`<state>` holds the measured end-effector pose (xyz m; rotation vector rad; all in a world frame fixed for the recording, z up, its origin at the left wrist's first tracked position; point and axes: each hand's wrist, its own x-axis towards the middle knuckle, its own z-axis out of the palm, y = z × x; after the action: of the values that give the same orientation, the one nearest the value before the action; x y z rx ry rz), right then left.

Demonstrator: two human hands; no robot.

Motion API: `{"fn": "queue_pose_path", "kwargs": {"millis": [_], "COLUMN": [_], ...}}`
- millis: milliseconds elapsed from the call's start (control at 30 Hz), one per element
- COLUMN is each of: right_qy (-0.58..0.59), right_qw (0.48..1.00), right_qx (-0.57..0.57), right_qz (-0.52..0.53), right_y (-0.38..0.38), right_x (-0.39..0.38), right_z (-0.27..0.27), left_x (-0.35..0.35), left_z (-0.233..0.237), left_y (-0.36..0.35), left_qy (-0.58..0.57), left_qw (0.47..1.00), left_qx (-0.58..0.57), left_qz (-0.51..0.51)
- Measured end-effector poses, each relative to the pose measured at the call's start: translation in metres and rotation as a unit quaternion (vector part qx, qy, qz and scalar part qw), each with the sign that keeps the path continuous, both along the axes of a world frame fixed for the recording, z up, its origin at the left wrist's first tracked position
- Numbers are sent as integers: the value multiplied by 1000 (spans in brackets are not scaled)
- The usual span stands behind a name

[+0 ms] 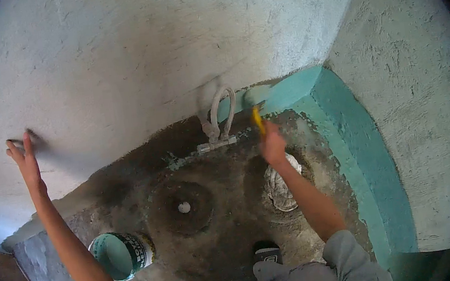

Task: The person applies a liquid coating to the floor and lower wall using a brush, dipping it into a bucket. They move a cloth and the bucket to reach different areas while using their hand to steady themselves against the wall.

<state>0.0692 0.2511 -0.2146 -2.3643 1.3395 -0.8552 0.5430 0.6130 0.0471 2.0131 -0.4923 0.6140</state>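
My right hand (274, 144) is closed round the yellow handle of a paintbrush (258, 118), whose head is at the foot of the wall. Fresh turquoise paint (289, 89) covers the low band along the wall's base there. Far to the left, my left hand (26, 161) rests with fingers spread against the pale wall (115, 69). Below my left forearm stands a bucket (141, 249) of turquoise paint, partly behind that arm. The brush's bristles are small and hard to make out.
A looped pipe (224, 98) with a fitting rises by the wall. In the stained floor (226, 196) is a round hollow with a small pale hole (184, 207). White crumpled material (286, 186) fills another round spot. A turquoise ledge (346, 120) runs along the right wall.
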Motion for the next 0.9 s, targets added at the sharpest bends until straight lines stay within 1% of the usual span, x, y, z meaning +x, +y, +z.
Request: {"fn": "queue_pose_path", "kwargs": {"millis": [33, 133, 233, 333, 433, 533, 633, 733, 800, 900], "right_qy": [3, -18, -28, -31, -61, -8, -74, -61, -67, -73], "right_qw": [999, 994, 992, 995, 997, 989, 988, 989, 995, 989], "right_qx": [-12, 68, 31, 0, 36, 66, 31, 95, 78, 75], "right_qz": [35, 85, 116, 97, 4, -133, -131, -99, -14, 103], "right_y": [11, 29, 7, -33, -81, -96, -76, -42, -27, -15], "right_x": [4, 3, -20, -47, -62, -73, -76, -78, -78, -67], "right_z": [5, 30, 20, 13, 15, 25, 22, 25, 24, 30], "left_x": [-1, 3, 5, 6, 2, 0, 4, -3, -1, 2], "left_z": [-1, -2, -4, -5, -5, -4, -5, -5, -5, -6], "left_y": [0, 1, 2, 2, 3, 3, 6, 5, 5, 2], "left_qy": [0, 1, -13, -13, -11, -8, -10, -7, -10, -8], "left_qw": [1000, 1000, 1000, 1000, 1000, 1000, 1000, 1000, 1000, 1000], "left_qx": [0, -7, 3, -1, -12, 7, 14, 10, 11, 17], "left_qz": [0, -2, 4, 4, -6, 10, 5, -9, 1, 15]}}
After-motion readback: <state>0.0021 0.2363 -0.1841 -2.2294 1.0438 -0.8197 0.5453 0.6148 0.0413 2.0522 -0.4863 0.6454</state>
